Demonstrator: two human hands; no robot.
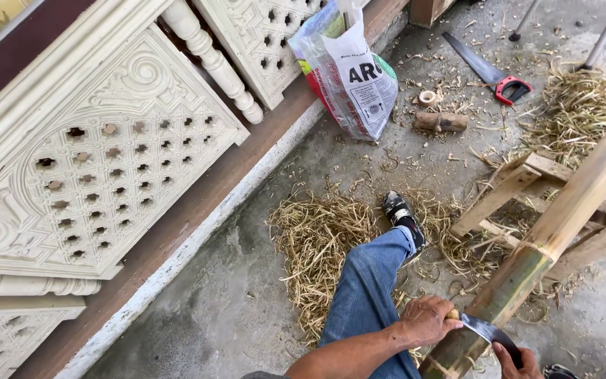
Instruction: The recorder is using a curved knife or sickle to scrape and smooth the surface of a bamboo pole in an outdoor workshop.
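The left hand (426, 321) is clenched around the handle of a curved blade (489, 331), while the right hand (512, 361), partly cut off by the lower edge of the head view, pinches the blade's dark far end between fingers and thumb. The blade lies across a thick bamboo pole (541, 245), touching its surface near the lower end. The pole's long axis runs diagonally: its green-brown lower end points down toward the bottom of the frame beside the person's hands, and its paler upper end points up and out past the right edge. It rests on a rough wooden trestle (520, 184). Beneath it, a leg in blue jeans (366, 288) stretches forward, ending in a dark shoe (401, 214) among heaps of straw-coloured shavings (317, 245) on the concrete floor (233, 309). Farther back lie a handsaw with a red-and-black handle (496, 74), a short cut log (440, 122) and a printed plastic bag (352, 70) leaning against ornate white carved panels (92, 147) along the left.
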